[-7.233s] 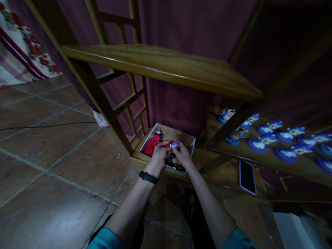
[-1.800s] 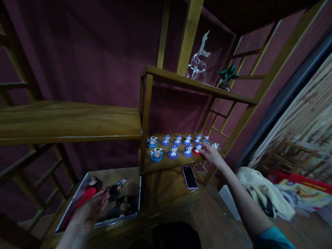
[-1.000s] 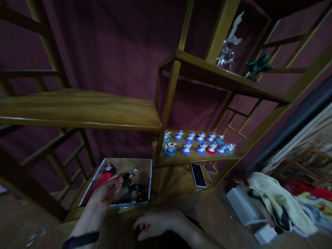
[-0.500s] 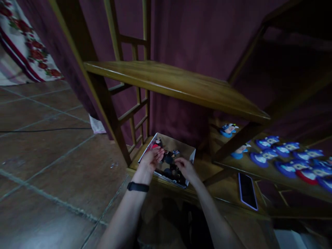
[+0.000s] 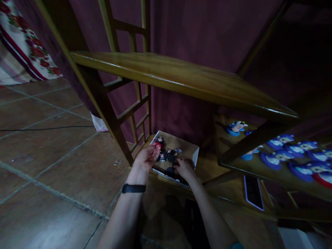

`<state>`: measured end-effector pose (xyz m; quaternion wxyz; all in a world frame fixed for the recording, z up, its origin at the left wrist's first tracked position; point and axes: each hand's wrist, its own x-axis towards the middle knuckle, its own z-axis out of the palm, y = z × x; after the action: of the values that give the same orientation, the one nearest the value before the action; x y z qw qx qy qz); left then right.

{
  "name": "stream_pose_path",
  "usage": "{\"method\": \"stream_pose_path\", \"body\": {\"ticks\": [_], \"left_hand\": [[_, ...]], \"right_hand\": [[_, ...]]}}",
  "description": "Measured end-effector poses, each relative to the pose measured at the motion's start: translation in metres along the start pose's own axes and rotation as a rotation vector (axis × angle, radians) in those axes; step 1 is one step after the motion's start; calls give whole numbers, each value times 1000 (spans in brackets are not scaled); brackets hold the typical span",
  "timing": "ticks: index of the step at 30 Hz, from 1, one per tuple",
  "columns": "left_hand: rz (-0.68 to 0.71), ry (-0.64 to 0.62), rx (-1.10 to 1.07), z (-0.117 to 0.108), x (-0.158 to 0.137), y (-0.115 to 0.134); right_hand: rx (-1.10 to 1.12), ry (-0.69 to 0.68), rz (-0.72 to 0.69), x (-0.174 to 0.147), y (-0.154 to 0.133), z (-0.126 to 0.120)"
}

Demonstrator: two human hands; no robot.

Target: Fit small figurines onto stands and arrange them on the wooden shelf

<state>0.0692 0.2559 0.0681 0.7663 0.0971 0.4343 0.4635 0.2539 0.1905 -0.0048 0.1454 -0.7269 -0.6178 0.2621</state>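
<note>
A shallow white cardboard box (image 5: 193, 145) rests on the low wooden shelf, with several small dark figurines (image 5: 169, 155) lying inside. My left hand (image 5: 147, 157) is over the box's left side, palm turned up and fingers loosely bent apart. Its fingertips are next to a figurine with a red base (image 5: 157, 145); I see no grip on it. Inside the right part of the box, my right hand (image 5: 184, 168) has its fingers bent down and together among the dark pieces. Whatever is between those fingers is hidden.
Above the box runs a wooden shelf board (image 5: 176, 74). Blue-based figurines (image 5: 278, 157) stand in rows on a shelf at the right, and a phone (image 5: 253, 193) lies below them. A lattice side panel (image 5: 133, 112) closes the left.
My left hand has drawn slightly back and left, its fingers more bent. My right hand has lowered further into the box. The view has shifted slightly.
</note>
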Motion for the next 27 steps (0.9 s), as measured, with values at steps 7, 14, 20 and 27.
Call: {"method": "stream_pose_path", "body": {"ticks": [7,14,20,27], "left_hand": [[-9,3,-2,9,-9,-14],[-1,-8,49,27,-20,-36],[135,24,263,21,-33,-65],[154,-28,323,23,-40,-75]], "right_hand": [[-5,-71,-77,-11,-2,-7],[594,66,57,-8,-6,-14],[1373,71,101,-15,-8,-28],[1742,-137,27,-25,-16,-35]]}}
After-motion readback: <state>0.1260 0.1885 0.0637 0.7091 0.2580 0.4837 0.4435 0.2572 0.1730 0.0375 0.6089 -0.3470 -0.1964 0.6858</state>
